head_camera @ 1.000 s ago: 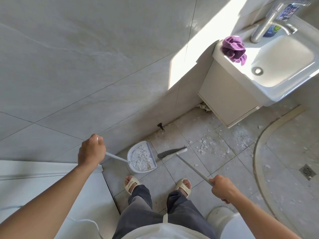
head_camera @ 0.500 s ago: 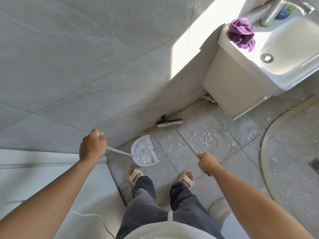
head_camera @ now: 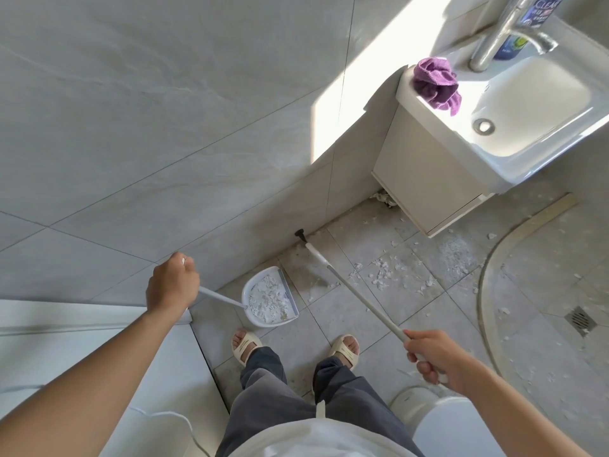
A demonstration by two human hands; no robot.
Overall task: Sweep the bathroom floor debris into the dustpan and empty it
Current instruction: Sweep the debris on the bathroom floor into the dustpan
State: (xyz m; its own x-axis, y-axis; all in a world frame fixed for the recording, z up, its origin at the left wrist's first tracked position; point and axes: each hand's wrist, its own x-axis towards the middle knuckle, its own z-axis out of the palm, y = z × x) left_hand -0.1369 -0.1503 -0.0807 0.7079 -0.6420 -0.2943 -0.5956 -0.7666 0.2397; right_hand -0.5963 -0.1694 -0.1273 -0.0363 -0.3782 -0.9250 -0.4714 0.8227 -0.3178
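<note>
Sweeping white debris on a grey tiled bathroom floor, seen from above.

The matt grey tiled floor (head_camera: 356, 321) spreads to a curved shower edge at right; the white ceramic basin (head_camera: 540, 103) at far right is cut off by the frame, a crumpled purple cloth (head_camera: 435, 83) on its rim and a blue bottle (head_camera: 527, 24) behind the chrome tap reading "CLEAR". The long white-handled broom (head_camera: 359, 301) slants from the right hand (head_camera: 435, 357), whose fingers are curled round the handle, to the far wall base, its bristles blurred and hard to make out. The white rounded plastic dustpan (head_camera: 270, 300), holding white flakes, rests on the floor just beyond the sandalled feet; the left hand (head_camera: 171, 285) grips its long handle in a fist. Scattered white paper-like flakes (head_camera: 385, 275) lie right of the broom.
</note>
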